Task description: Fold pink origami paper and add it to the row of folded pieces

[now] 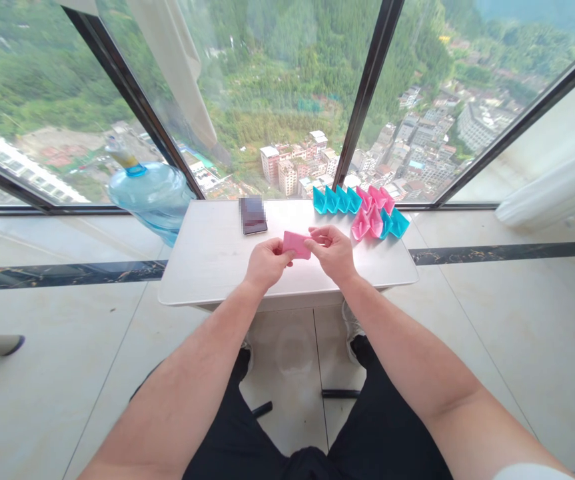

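Note:
A small folded piece of pink paper (296,245) is held up between both hands over the front part of the white table (212,263). My left hand (267,261) pinches its left end with thumb and fingers. At the other end, my right hand (333,252) grips it between thumb and index finger. Beyond the right hand stand folded paper boats: a row of blue ones (336,200), some pink ones (367,223) and two more blue boats (394,225) at the right.
A phone (254,215) lies on the table behind my left hand. Left of the table is a large blue water bottle (150,193). Tall windows with dark frames (370,87) rise behind the table, and a white curtain (557,187) hangs at the right.

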`<state>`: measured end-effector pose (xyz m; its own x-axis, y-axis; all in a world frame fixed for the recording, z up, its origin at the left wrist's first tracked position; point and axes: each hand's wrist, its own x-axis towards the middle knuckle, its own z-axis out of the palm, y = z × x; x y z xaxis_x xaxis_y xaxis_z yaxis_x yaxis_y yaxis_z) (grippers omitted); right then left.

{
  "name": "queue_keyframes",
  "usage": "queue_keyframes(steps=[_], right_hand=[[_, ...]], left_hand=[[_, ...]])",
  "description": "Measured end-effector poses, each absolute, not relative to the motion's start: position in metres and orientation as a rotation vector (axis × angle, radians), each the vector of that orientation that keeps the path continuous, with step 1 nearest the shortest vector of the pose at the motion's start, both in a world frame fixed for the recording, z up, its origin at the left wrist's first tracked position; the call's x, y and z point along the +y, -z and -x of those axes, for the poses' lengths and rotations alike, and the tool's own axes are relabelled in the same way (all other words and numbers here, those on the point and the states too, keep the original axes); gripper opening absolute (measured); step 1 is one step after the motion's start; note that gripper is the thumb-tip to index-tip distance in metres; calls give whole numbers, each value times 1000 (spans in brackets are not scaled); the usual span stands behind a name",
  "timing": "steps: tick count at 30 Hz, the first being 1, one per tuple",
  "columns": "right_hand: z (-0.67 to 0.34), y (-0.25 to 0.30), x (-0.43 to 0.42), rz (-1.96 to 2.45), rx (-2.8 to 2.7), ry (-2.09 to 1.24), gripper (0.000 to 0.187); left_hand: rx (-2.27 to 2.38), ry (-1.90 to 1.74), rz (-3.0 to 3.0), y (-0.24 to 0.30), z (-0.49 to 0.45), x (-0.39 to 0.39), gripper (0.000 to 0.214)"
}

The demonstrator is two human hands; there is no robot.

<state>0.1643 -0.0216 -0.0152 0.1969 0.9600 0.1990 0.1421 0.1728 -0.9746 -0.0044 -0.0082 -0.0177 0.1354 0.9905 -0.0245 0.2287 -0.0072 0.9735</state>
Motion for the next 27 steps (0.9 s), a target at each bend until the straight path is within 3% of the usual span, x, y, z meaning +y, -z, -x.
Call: queue_keyframes(steps=[4, 11, 27], right_hand=[[-165, 12, -22, 1330, -1283, -695, 19], [-166, 12, -22, 1255, -1252, -814, 18], [-169, 15, -17, 1245, -1347, -897, 14]], left_hand=[[1262, -1009, -1500, 24, 6, -4, 17], [1165, -907, -1416, 13, 4, -10, 28], [1139, -923, -1467, 8, 7, -10, 34]])
